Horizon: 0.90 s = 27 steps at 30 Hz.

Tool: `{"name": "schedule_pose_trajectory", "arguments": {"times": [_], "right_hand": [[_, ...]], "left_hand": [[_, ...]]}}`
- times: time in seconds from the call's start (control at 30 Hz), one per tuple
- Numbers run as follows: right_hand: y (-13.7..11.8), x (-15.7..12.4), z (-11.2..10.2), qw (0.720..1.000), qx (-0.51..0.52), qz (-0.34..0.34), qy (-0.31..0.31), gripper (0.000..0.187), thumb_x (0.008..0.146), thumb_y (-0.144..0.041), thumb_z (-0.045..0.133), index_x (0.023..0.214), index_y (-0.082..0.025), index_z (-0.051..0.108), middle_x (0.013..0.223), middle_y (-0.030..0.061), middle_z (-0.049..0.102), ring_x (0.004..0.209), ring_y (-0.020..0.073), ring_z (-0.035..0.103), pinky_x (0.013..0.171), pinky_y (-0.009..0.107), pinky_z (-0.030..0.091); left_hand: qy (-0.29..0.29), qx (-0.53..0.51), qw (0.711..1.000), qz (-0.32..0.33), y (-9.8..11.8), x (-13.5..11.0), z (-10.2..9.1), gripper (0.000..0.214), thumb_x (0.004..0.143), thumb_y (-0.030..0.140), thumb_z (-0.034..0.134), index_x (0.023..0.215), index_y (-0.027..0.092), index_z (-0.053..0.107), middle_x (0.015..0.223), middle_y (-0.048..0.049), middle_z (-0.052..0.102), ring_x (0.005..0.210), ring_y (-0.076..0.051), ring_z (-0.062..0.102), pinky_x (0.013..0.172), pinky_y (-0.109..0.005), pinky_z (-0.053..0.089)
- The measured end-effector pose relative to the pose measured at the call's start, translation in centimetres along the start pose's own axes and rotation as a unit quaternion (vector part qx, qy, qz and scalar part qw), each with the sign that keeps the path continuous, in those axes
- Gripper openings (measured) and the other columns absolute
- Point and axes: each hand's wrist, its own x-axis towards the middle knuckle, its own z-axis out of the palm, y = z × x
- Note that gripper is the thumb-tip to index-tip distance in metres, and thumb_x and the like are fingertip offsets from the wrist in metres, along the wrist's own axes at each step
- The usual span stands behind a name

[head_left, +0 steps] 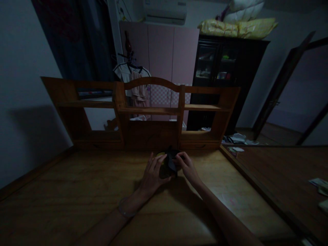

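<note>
Between my hands, on the wooden desk point(84, 191), is a small dark object point(171, 164) with a grey, flap-like piece and a yellowish patch at its left. Poor light hides what kind of thing it is. My left hand point(153, 173) curves around its left side, thumb at the near edge and fingers over the top. At the right, my right hand point(186, 166) pinches the edge of the grey piece between thumb and fingers. A bracelet circles my left wrist. Part of the object lies hidden behind my fingers.
A low wooden shelf unit point(151, 110) stands along the desk's far edge, just beyond the object. A raised wooden rim point(252, 179) borders the right side. Pink wardrobes point(160, 51), a black cabinet point(230, 54) and hanging clothes point(138, 77) stand farther back.
</note>
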Motion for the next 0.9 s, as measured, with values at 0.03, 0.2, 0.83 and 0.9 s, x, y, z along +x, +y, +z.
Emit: {"name": "schedule_pose_trajectory", "arguments": {"times": [0.03,0.2,0.83,0.9], "right_hand": [[-0.02,-0.01,0.02,1.0,-0.006,0.0,-0.003,0.03,0.083,-0.049,0.058,0.094,-0.021,0.055,0.077,0.0015,0.067,0.072,0.0186,0.067,0.057,0.025,0.051],[-0.15,-0.06,0.15,0.998,-0.049,-0.015,-0.022,0.037,0.077,-0.042,0.067,0.105,-0.019,0.063,0.086,0.0057,0.072,0.079,0.0213,0.068,0.065,0.029,0.053],[0.02,-0.23,-0.37,0.989,-0.131,-0.066,-0.022,0.028,0.088,-0.046,0.052,0.084,-0.019,0.058,0.071,-0.001,0.059,0.063,0.0139,0.059,0.055,0.022,0.046],[-0.06,-0.26,-0.37,0.989,-0.129,-0.067,-0.022,0.028,0.088,-0.047,0.051,0.085,-0.02,0.058,0.072,-0.0008,0.059,0.064,0.0141,0.059,0.056,0.022,0.047]], "left_hand": [[0.003,0.0,1.0,0.0,0.03,0.02,-0.02,0.079,0.073,0.042,0.07,0.138,0.02,0.032,0.13,-0.0083,0.051,0.121,-0.026,0.048,0.117,-0.054,0.016],[0.006,0.004,1.0,0.001,0.06,-0.04,0.05,0.079,0.072,0.042,0.071,0.138,0.02,0.033,0.129,-0.0079,0.052,0.121,-0.026,0.049,0.116,-0.055,0.017],[0.016,0.025,0.999,0.024,0.33,-0.12,0.15,0.077,0.074,0.043,0.069,0.138,0.02,0.034,0.128,-0.0094,0.052,0.119,-0.026,0.05,0.115,-0.053,0.022],[0.019,0.024,0.999,0.026,0.39,-0.08,0.11,0.076,0.074,0.043,0.069,0.138,0.02,0.035,0.128,-0.0093,0.053,0.119,-0.027,0.051,0.115,-0.054,0.022]]}}
